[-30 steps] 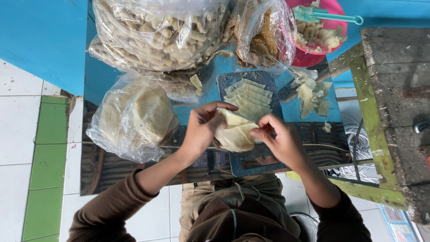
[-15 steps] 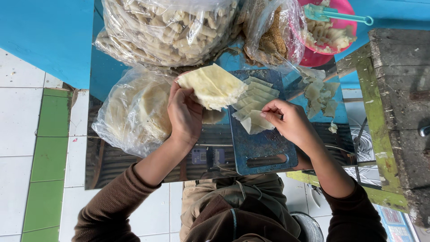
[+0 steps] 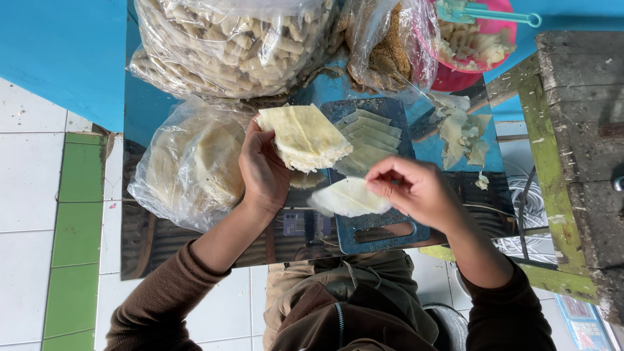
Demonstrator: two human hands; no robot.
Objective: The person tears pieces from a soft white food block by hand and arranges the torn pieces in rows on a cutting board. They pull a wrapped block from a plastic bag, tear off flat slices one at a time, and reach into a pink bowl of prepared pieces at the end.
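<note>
Right hand [image 3: 416, 192] pinching one thin wrapper sheet [image 3: 348, 198], now peeled clear of the stack of wrappers [image 3: 304, 138] gripped in left hand [image 3: 262, 170]; single sheet over blue cutting board [image 3: 383, 231], beside cut strips [image 3: 367, 140].

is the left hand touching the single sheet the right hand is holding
Apart. The head view shows the left hand gripping the folded stack of wrappers, with a gap down to the single sheet pinched by the right hand.
</note>
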